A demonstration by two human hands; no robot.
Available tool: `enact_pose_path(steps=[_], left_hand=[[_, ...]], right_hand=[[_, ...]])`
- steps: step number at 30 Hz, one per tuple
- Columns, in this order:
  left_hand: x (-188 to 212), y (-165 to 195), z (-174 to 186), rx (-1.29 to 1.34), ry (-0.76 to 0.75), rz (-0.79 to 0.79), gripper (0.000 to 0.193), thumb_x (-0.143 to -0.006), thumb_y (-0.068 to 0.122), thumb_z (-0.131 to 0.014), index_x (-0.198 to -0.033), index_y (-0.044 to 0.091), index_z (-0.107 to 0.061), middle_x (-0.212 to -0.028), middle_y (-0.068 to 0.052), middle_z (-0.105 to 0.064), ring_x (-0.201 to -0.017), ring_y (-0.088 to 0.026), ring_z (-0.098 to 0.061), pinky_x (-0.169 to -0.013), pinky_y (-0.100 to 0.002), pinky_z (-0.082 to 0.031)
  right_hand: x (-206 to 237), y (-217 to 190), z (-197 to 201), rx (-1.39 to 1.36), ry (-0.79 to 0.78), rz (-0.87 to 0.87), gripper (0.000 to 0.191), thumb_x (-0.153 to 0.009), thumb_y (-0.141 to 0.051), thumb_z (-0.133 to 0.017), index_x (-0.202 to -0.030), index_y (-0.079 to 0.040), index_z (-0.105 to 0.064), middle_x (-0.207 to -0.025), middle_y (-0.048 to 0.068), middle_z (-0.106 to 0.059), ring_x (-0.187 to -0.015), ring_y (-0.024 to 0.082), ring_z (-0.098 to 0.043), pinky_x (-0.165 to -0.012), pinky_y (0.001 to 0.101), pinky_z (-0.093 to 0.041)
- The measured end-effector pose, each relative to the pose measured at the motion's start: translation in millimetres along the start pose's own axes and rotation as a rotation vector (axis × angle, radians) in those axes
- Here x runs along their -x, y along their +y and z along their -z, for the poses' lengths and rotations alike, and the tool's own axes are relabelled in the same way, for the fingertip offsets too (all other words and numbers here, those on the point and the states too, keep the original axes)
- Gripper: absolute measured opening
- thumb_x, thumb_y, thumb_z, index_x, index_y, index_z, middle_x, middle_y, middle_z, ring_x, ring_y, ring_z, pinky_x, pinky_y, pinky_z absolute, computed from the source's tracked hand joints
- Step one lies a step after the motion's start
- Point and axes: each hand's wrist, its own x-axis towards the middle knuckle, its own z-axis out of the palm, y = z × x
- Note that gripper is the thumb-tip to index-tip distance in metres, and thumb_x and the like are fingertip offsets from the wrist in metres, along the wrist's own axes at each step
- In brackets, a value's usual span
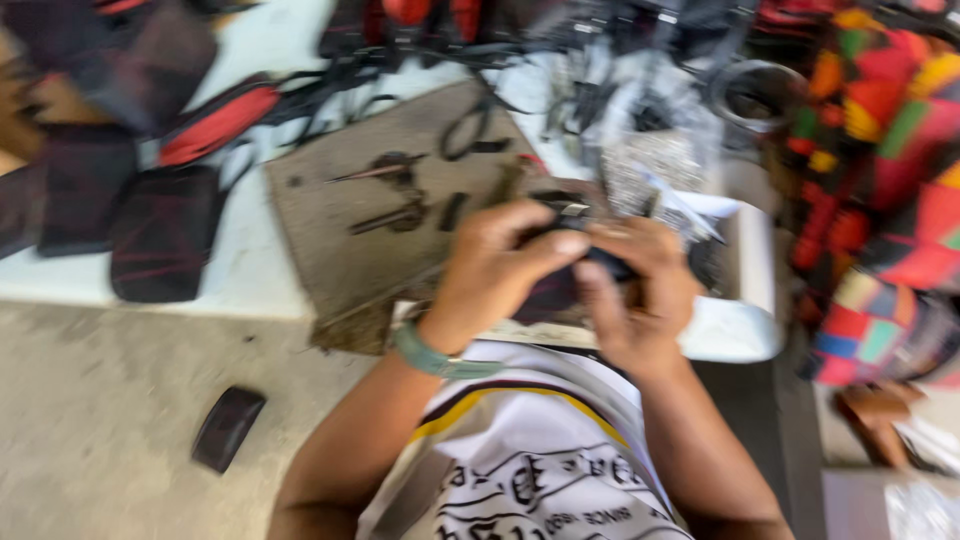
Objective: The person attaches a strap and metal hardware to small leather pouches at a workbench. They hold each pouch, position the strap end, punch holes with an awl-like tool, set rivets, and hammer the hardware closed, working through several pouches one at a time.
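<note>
White table (250, 285) bears brown board (330, 230); black pads (165, 235).

Open lane only over the brown board (340, 230) at the surface's near edge, apart from a few small tools (395, 195); dark pads (160, 230) crowd the left, tangled straps (420, 50) the far edge, white tray (755, 270) the right.

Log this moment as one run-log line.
left hand: grips small black piece | right hand: grips same piece | below: brown work board with tools | view: blurred
</note>
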Motion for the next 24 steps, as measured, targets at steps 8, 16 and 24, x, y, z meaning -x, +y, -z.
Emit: enact_pose_path(steps=[8, 16, 24], left_hand=[[15.3, -13.1, 12.5, 0.123, 0.004, 0.0, 0.023, -0.099, 0.021, -0.076, -0.093, 0.003, -0.063, -0.076, 0.004, -0.056, -0.072, -0.003, -0.047, -0.061, -0.023, -0.04], [12.1, -1.6, 18.3, 0.017, -0.163, -0.144, 0.03, -0.093, 0.023, -0.082, -0.104, 0.001, -0.064, -0.085, 0.002, -0.061, -0.078, -0.004, -0.051, -0.069, -0.024, -0.048], [10.5, 1.0, 16.5, -0.073, -0.181, -0.115, 0.026, -0.091, 0.016, -0.082, -0.1, 0.001, -0.063, -0.081, -0.002, -0.061, -0.075, -0.005, -0.051, -0.065, -0.025, -0.048]], right_hand=[[-6.3, -14.2, -5.2, -0.262, -0.075, -0.33, 0.022, -0.094, -0.008, -0.078, -0.116, -0.004, -0.074, -0.11, 0.01, -0.068, -0.101, 0.018, -0.065, -0.091, 0.0278, -0.052], [-4.3, 1.4, -0.2, -0.345, -0.041, -0.363, 0.015, -0.094, -0.006, -0.079, -0.107, -0.001, -0.074, -0.108, 0.009, -0.068, -0.1, 0.016, -0.065, -0.091, 0.0264, -0.052], [-2.3, 13.6, 3.2, -0.511, -0.015, -0.494, 0.013, -0.094, 0.0, -0.076, -0.107, 0.003, -0.072, -0.106, 0.008, -0.07, -0.094, 0.012, -0.064, -0.085, 0.0238, -0.051]])
